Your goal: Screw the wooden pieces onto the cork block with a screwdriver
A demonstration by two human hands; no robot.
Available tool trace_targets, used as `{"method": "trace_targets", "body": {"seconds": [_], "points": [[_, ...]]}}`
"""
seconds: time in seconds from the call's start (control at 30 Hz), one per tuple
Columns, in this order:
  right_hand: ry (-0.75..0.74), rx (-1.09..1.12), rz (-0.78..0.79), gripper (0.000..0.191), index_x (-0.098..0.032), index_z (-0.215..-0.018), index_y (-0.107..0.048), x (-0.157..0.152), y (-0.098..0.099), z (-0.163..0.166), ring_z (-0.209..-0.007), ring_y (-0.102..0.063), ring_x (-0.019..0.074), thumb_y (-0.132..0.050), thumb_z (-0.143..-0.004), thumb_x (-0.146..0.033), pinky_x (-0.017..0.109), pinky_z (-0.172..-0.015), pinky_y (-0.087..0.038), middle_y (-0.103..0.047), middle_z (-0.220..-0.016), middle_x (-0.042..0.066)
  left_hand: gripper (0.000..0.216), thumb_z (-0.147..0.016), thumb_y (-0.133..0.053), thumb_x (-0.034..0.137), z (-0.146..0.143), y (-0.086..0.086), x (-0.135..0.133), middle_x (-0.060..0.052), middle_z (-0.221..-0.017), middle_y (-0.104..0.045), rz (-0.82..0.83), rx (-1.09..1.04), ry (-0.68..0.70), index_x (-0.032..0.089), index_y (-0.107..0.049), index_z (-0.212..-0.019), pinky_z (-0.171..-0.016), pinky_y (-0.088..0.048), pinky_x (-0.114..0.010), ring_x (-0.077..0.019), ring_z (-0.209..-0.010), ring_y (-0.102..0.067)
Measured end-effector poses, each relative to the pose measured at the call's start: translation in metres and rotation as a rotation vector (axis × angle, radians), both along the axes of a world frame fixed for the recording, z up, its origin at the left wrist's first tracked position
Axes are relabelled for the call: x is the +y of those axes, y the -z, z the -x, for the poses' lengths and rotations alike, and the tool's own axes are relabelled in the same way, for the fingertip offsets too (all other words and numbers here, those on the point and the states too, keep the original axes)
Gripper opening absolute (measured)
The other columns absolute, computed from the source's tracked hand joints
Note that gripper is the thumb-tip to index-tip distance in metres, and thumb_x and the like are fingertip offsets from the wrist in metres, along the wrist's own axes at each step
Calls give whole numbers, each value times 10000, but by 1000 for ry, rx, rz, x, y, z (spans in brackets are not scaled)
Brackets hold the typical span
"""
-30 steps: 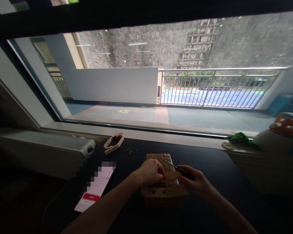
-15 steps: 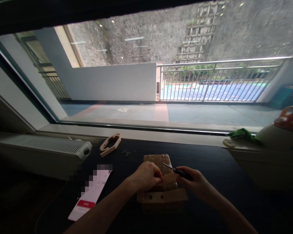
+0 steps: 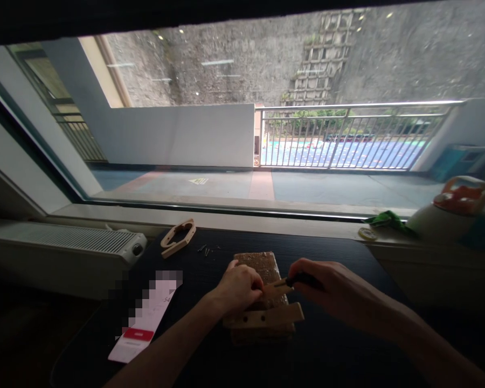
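A brown block (image 3: 257, 262) lies on the dark table (image 3: 347, 350) with a pale wooden strip (image 3: 267, 317) with holes across its near end. My left hand (image 3: 238, 288) is closed, pinching a small wooden piece (image 3: 275, 291) on top of the block. My right hand (image 3: 327, 288) is closed around a black-handled screwdriver (image 3: 297, 279) whose tip points left at that small piece. The fingers hide how the piece meets the block.
A phone (image 3: 145, 318) with a lit white screen lies to the left. A cut-out wooden frame piece (image 3: 178, 237) and a few small screws (image 3: 205, 249) sit at the table's back. A white radiator (image 3: 64, 240) is left; a white jug with orange lid (image 3: 452, 213) is right.
The view has shifted slightly down and left. My right hand has lowered the screwdriver from a slant to nearly level, its tip now at the small wooden piece. My left hand keeps its grip.
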State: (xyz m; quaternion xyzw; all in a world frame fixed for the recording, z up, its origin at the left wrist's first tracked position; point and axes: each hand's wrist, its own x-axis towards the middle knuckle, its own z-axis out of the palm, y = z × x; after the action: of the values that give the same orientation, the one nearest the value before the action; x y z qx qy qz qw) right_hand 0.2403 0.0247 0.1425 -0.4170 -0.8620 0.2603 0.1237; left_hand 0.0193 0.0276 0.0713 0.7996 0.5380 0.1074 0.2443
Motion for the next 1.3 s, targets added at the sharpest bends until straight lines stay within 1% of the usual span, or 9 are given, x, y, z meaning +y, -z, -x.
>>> {"method": "trace_targets", "body": {"seconds": [0.13,0.3,0.4,0.63,0.8,0.97,1.1,1.2,1.3], "points": [[-83,-2,-65,132,-238,-898,-583,-1,-4,16,-570,-442,77,-462,-845,-240,202,-533,-288,-562,-688,-52,140,-714,-567,198,-1,-3,-1,10,-819,-719,-3,12,1,233,-703,-722,-1044,-137,-488,-196,-899,-596],[-122,3,-57,141,-227,-898,-588,2,-3,27,-563,-429,74,-455,-851,-235,199,-530,-274,-553,-689,-47,115,-717,-574,226,0,-2,0,5,-784,-708,-14,28,-4,214,-686,-691,-1035,-137,-505,-194,-854,-601],[-130,-2,-51,148,-221,-900,-592,4,-3,30,-573,-433,77,-453,-851,-236,200,-532,-271,-556,-694,-40,124,-715,-568,226,0,0,0,3,-759,-701,-22,40,-5,202,-666,-642,-1029,-143,-511,-194,-833,-601],[-171,-12,-58,137,-207,-878,-587,5,-5,32,-571,-419,72,-455,-850,-234,198,-531,-271,-540,-674,-41,144,-722,-564,234,0,-3,-1,2,-771,-704,-28,46,4,202,-658,-618,-1021,-157,-502,-196,-830,-602],[-205,-60,-75,162,-198,-876,-594,4,-7,34,-602,-464,86,-439,-859,-243,206,-544,-287,-582,-712,-21,139,-726,-568,247,0,-2,-1,6,-779,-704,-35,43,6,211,-669,-638,-1026,-151,-506,-195,-836,-601],[-345,-159,-108,180,-181,-887,-605,9,-22,43,-672,-513,111,-434,-841,-215,220,-594,-319,-607,-756,5,126,-721,-581,247,0,3,0,28,-735,-698,-51,45,3,223,-667,-631,-1038,-158,-487,-186,-812,-608],[-476,-263,-87,168,-171,-861,-598,19,-38,60,-677,-520,112,-443,-798,-179,223,-590,-323,-610,-762,11,139,-723,-583,270,0,4,1,8,-714,-700,-82,59,-10,204,-661,-629,-1012,-232,-455,-192,-793,-609],[-509,-359,-34,174,-166,-882,-592,29,-44,72,-648,-513,107,-448,-799,-217,218,-543,-319,-613,-773,18,130,-726,-585,284,0,5,0,-4,-760,-709,-111,60,-10,203,-672,-673,-983,-275,-422,-204,-830,-606],[-484,-447,12,212,-177,-929,-594,37,-45,80,-666,-516,116,-443,-805,-260,219,-522,-322,-622,-826,24,141,-733,-574,270,1,7,0,-4,-735,-709,-132,59,3,203,-673,-659,-955,-290,-411,-212,-834,-608]]}}
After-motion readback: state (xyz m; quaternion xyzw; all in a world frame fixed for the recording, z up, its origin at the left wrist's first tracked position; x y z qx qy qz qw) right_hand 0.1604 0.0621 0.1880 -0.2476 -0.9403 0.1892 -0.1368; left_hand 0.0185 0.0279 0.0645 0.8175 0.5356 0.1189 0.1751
